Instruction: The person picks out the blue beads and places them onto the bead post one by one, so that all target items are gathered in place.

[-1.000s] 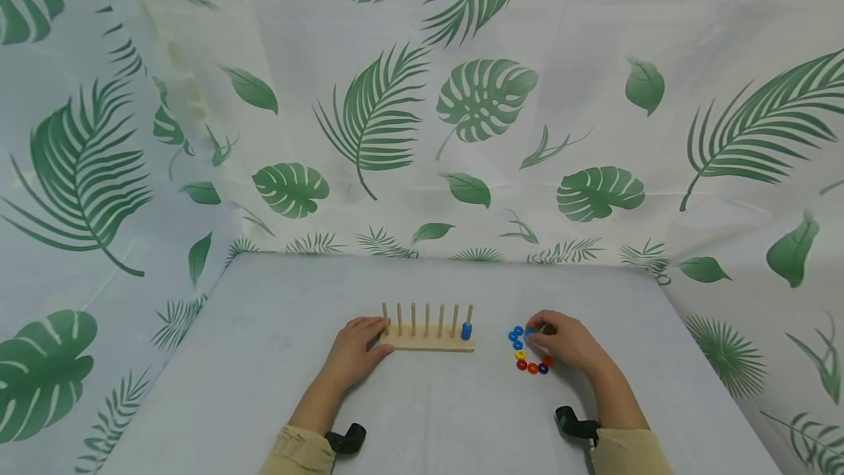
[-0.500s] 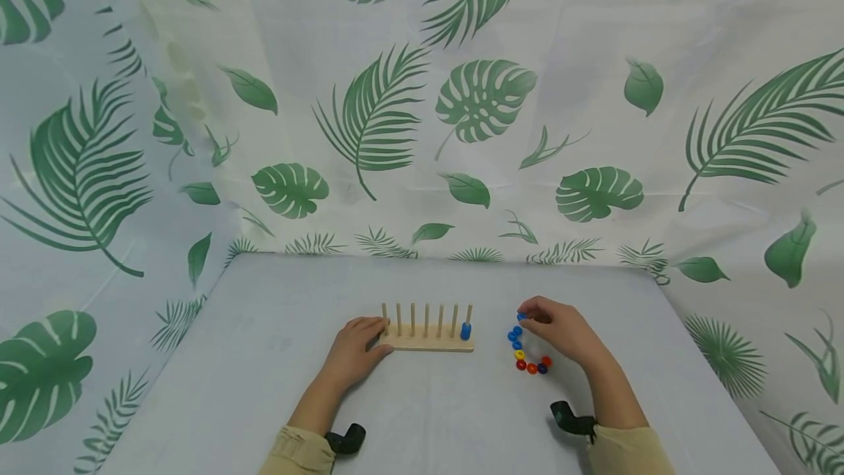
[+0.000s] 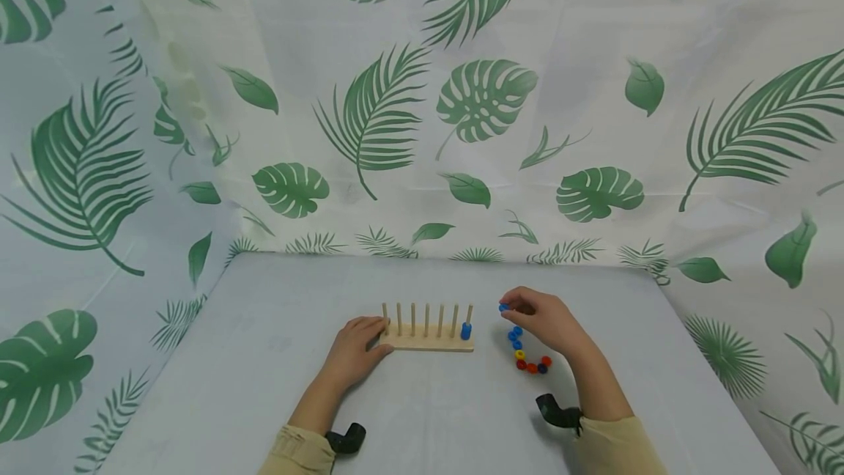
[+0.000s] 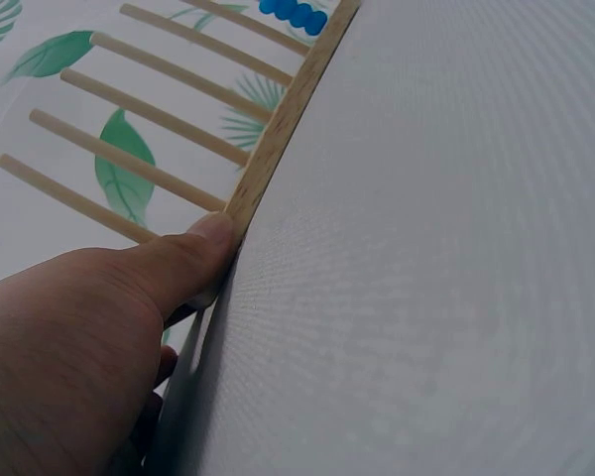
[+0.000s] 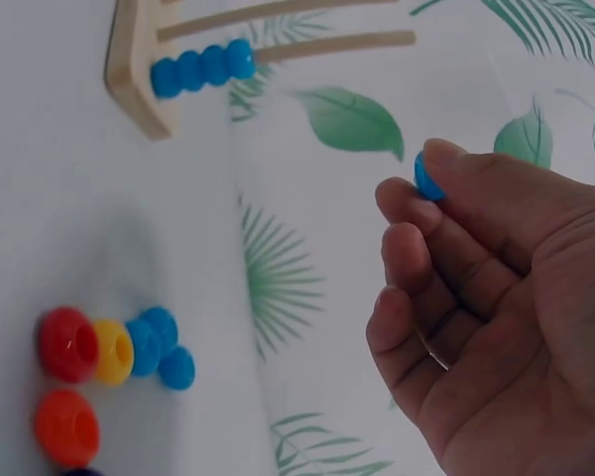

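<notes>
A wooden peg rack (image 3: 428, 344) with a row of upright pegs stands mid-table. Several blue beads (image 5: 203, 67) are stacked on its rightmost peg. My left hand (image 3: 356, 350) grips the rack's left end, its thumb (image 4: 210, 230) lying along the front edge of the base. Between thumb and index finger, my right hand (image 3: 542, 319) pinches a blue bead (image 5: 429, 178), held up above the table to the right of the rack. Below that hand lie loose beads: blue ones (image 3: 514, 336), a yellow bead (image 5: 113, 352), a red bead (image 5: 68, 344) and an orange bead (image 5: 67, 428).
A white cloth covers the table (image 3: 428, 416). Behind it hangs a leaf-patterned curtain (image 3: 395, 116), which also runs along the left and right sides. Black wrist cameras (image 3: 559, 412) are strapped to both forearms.
My right hand has picked a blue bead out of the loose group and carried it up and left toward the rack. My left hand has stayed on the rack's end.
</notes>
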Motion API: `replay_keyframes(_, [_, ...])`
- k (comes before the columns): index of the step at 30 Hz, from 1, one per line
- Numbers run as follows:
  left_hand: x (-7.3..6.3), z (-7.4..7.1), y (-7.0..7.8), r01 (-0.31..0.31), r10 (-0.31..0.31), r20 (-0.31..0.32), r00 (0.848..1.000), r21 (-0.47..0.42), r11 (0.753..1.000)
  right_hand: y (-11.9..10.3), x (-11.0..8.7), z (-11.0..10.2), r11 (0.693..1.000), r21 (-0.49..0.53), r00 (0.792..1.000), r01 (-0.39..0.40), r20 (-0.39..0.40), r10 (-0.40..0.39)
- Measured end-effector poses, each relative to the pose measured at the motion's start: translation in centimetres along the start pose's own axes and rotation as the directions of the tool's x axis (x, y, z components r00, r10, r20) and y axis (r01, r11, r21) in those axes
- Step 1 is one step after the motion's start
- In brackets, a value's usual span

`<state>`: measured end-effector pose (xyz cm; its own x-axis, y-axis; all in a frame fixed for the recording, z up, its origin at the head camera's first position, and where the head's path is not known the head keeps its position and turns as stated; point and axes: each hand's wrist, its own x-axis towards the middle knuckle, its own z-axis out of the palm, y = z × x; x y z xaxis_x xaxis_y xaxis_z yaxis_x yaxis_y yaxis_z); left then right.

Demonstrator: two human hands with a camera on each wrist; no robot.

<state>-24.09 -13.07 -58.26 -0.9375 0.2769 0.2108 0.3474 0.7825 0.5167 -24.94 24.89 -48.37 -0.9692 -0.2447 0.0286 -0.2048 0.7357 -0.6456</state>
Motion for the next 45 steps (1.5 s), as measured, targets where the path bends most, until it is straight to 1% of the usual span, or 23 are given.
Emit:
replay_keyframes(11, [0.0, -0.2, 0.1, 0.003, -0.003, 0.0, 1.0, -0.005, 1.0, -2.4, 1.1, 0.8, 0.997, 0.063, 0.999, 0.045, 0.028, -0.047])
replay_keyframes(14, [0.0, -0.2, 0.1, 0.0, 0.0, 0.0, 1.0, -0.005, 1.0, -2.9, 1.3, 1.1, 0.996, 0.076, 0.999, 0.042, 0.026, -0.044])
replay_keyframes(20, [0.0, -0.2, 0.1, -0.012, 0.012, -0.006, 1.0, -0.002, 1.0, -3.6, 1.8, 1.7, 0.992, 0.108, 0.997, 0.07, 0.019, -0.072])
replay_keyframes(30, [0.0, -0.3, 0.3, -0.014, 0.014, -0.008, 1.0, -0.007, 1.0, -4.0, 2.2, 2.5, 0.99, 0.121, 0.998, 0.065, 0.014, -0.068])
replay_keyframes(40, [0.0, -0.3, 0.3, -0.006, 0.006, -0.003, 1.0, 0.0, 1.0, -3.2, 2.5, 3.5, 0.993, 0.109, 0.998, 0.036, 0.041, -0.041])
replay_keyframes(45, [-0.1, -0.2, 0.2, -0.012, 0.012, -0.008, 1.0, 0.003, 1.0, -2.8, 2.4, 4.2, 0.994, 0.106, 0.998, 0.024, 0.054, -0.03])
